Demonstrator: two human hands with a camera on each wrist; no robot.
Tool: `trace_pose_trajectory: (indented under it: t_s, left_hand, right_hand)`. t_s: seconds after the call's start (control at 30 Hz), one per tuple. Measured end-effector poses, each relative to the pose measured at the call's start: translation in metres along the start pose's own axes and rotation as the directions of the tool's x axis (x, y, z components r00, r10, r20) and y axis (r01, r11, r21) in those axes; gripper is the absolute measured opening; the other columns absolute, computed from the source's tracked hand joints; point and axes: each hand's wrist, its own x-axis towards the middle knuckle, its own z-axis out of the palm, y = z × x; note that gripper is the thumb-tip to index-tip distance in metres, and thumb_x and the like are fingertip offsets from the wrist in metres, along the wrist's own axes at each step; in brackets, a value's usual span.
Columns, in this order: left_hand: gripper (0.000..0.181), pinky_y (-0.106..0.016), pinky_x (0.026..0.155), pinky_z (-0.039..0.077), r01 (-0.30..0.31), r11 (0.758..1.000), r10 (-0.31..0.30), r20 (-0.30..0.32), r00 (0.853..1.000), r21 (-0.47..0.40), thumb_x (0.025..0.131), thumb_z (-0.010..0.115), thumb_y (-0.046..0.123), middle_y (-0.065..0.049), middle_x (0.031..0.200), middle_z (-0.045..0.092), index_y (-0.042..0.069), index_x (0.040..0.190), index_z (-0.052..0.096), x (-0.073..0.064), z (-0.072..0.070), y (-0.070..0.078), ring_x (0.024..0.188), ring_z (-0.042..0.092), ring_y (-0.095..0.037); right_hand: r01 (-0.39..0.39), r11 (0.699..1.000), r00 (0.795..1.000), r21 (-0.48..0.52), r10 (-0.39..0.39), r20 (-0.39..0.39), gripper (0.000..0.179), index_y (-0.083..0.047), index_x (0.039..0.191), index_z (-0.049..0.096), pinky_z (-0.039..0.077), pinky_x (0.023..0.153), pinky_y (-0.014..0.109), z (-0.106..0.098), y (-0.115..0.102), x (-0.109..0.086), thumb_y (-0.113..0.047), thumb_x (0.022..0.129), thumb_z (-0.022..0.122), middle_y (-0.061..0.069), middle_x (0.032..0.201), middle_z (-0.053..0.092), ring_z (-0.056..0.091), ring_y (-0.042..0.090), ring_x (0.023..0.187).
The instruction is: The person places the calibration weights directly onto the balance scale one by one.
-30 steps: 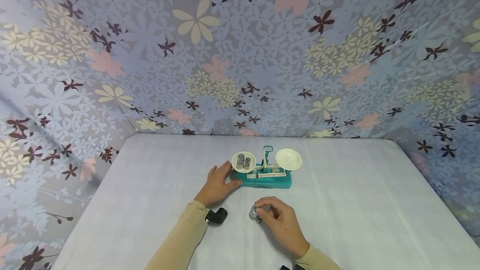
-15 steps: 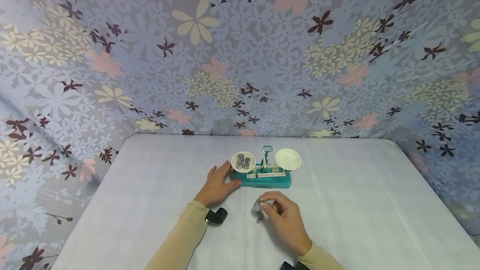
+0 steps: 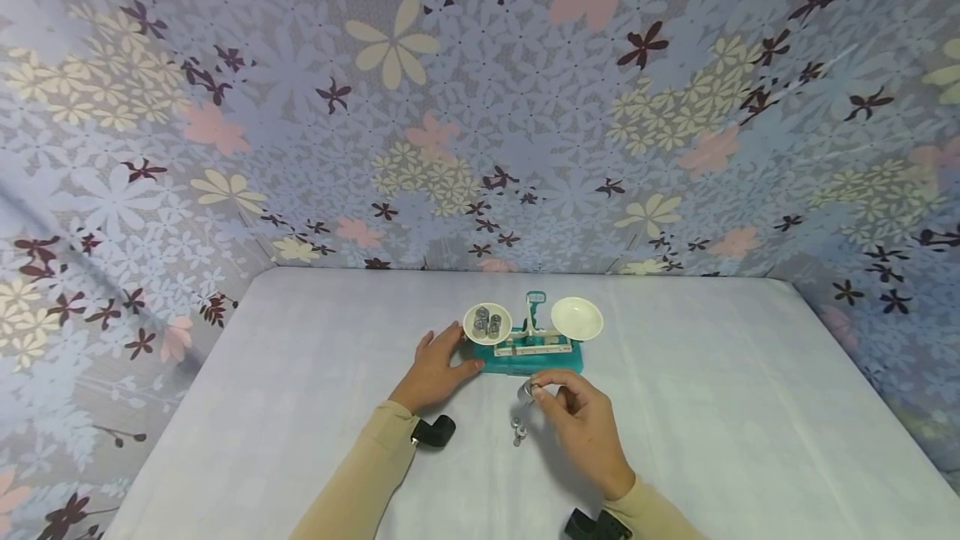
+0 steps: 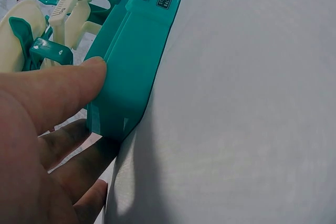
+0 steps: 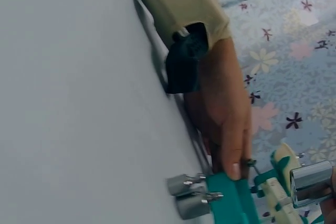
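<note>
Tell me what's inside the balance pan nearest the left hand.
Metal weights sit grouped in the pan; its surface directly beneath them is covered and can't be seen.

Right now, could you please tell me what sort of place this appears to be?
It looks like an indoor table set up for simple weighing, perhaps school-style practice: a small green balance, metal weights in one pan, and floral wall covering behind.
</note>
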Motion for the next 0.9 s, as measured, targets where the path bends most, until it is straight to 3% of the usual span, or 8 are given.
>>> trace_pose_trajectory:
  t_s: [0.07, 0.3, 0.4, 0.5, 0.9]
  left_hand:
    - [0.072, -0.042, 0.115, 0.003, -0.001, 1.0, 0.001, 0.002, 1.0, -0.005, 0.089, 0.057, 0.042, -0.013, 0.147, 0.032, 0.003, 0.143, 0.031, 0.0, 0.0, 0.0, 0.137, 0.026, -0.024]
    - [0.072, -0.042, 0.115, 0.004, -0.002, 1.0, 0.002, 0.004, 1.0, -0.005, 0.089, 0.057, 0.042, -0.013, 0.147, 0.033, 0.003, 0.143, 0.032, 0.002, 0.001, -0.002, 0.137, 0.026, -0.024]
    - [0.072, -0.043, 0.115, 0.004, -0.004, 1.0, 0.004, 0.003, 1.0, 0.001, 0.089, 0.057, 0.043, -0.013, 0.147, 0.033, 0.003, 0.143, 0.032, 0.003, 0.001, -0.003, 0.137, 0.027, -0.024]
    - [0.072, -0.043, 0.114, 0.004, -0.006, 1.0, 0.006, -0.003, 1.0, -0.001, 0.089, 0.057, 0.043, -0.013, 0.146, 0.034, 0.003, 0.143, 0.033, 0.002, 0.001, -0.003, 0.137, 0.027, -0.024]
    - [0.071, -0.044, 0.114, 0.005, 0.002, 1.0, -0.002, -0.01, 1.0, -0.007, 0.089, 0.058, 0.042, -0.013, 0.146, 0.034, 0.003, 0.143, 0.033, -0.001, 0.001, -0.002, 0.137, 0.027, -0.025]
  right_hand:
    - [0.013, 1.0, 1.0, -0.015, -0.013, -0.01, 0.011, -0.003, 0.096, 0.065, 0.033, 0.039, 0.021, -0.002, -0.003, 0.003, -0.003, 0.086, 0.065, 0.006, 0.069, 0.055, 0.036, 0.007, 0.048]
    - [0.038, 0.999, 0.998, -0.015, -0.039, -0.047, 0.01, -0.001, 0.096, 0.065, 0.032, 0.039, 0.021, -0.006, -0.015, 0.015, -0.001, 0.086, 0.063, 0.011, 0.087, 0.064, 0.036, 0.009, 0.049]
    - [0.037, 0.999, 0.997, -0.01, -0.037, -0.065, 0.009, 0.0, 0.095, 0.065, 0.031, 0.039, 0.021, -0.007, -0.019, 0.02, -0.001, 0.086, 0.063, 0.012, 0.088, 0.063, 0.036, 0.008, 0.049]
    - [0.039, 0.999, 0.996, 0.007, -0.039, -0.076, 0.01, 0.001, 0.096, 0.064, 0.03, 0.038, 0.022, -0.007, -0.022, 0.024, -0.001, 0.086, 0.063, 0.012, 0.072, 0.057, 0.035, 0.009, 0.048]
    - [0.044, 0.998, 0.995, 0.037, -0.04, -0.093, 0.014, 0.0, 0.102, 0.064, 0.03, 0.035, 0.025, -0.011, -0.033, 0.038, -0.004, 0.089, 0.061, 0.007, 0.053, 0.042, 0.034, 0.012, 0.044]
